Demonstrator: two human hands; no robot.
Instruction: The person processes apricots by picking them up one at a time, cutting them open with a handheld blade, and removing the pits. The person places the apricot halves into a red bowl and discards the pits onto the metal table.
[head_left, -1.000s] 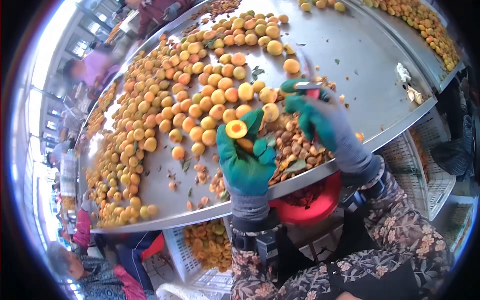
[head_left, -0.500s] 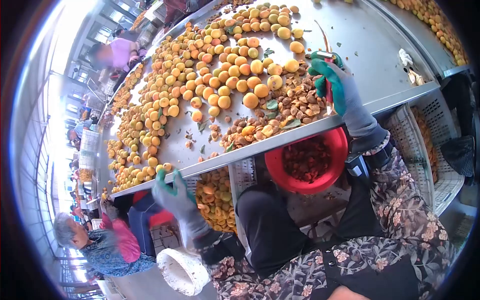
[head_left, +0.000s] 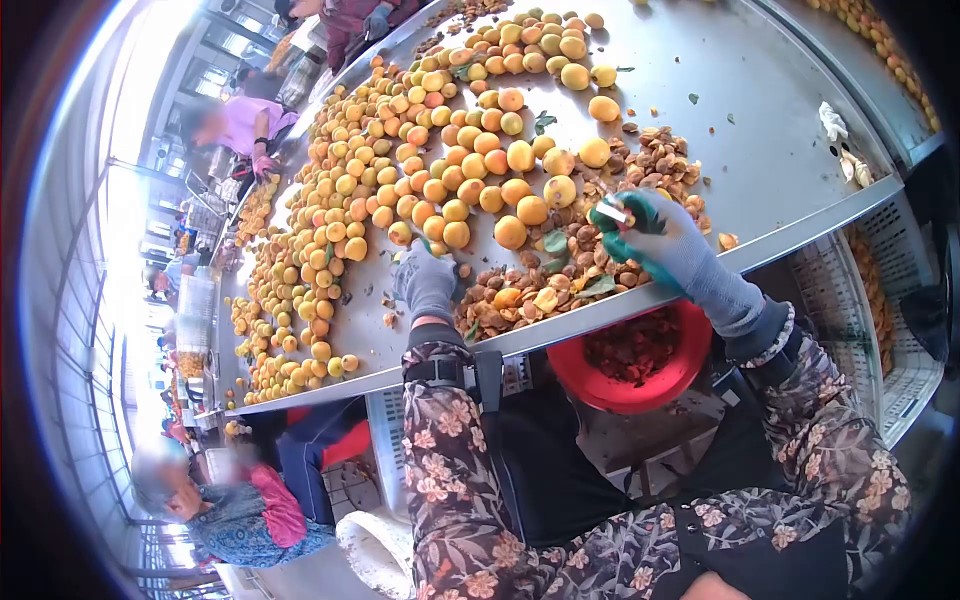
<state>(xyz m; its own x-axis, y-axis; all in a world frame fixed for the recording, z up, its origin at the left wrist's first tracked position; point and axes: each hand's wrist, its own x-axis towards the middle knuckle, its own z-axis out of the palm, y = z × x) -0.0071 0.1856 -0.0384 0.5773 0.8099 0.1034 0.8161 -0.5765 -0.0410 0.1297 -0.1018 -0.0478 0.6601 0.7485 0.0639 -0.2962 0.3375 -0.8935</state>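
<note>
My left hand (head_left: 425,277), in a grey and green glove, reaches over the metal table (head_left: 370,340) at the near edge of the apricots (head_left: 350,180). Its fingertips are at a yellow apricot (head_left: 400,233); whether they grip it cannot be made out. Gloved the same way, my right hand (head_left: 655,240) is closed around a small tool with a pale blade (head_left: 612,212), above the heap of pits and scraps (head_left: 570,265). A red basin (head_left: 630,400) with dark reddish pieces sits below the table edge, under my right hand.
White crates (head_left: 390,440) stand below the table, with more at the right (head_left: 840,290). A white bucket (head_left: 375,550) is at lower left. Co-workers stand or sit along the left side, one in a patterned top (head_left: 260,525). White cloth-like scraps (head_left: 832,122) lie at right.
My left hand has moved from below the table edge up and right to the apricots. My right hand has lowered and turned its tool over the pits.
</note>
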